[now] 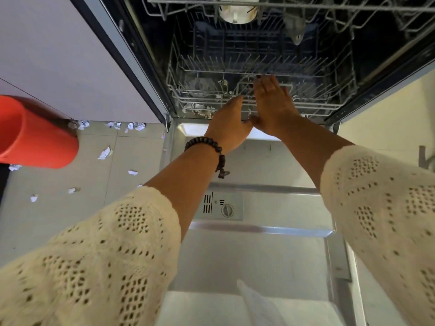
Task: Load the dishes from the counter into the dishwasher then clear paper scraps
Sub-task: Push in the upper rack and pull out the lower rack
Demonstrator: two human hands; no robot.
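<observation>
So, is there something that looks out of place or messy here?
Yes. Crumpled paper scraps lie scattered on the floor tiles left of the open dishwasher door, several against the cabinet base. Some debris also sits at the front of the lower rack, near both hands.

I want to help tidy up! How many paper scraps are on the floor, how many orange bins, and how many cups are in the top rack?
Paper scraps on the floor: about 10, some blurry
Orange bin: 1
Cup in the top rack: 1
Total: about 12

both hands (pixel 251 114) at lower rack (pixel 306 107)
</observation>
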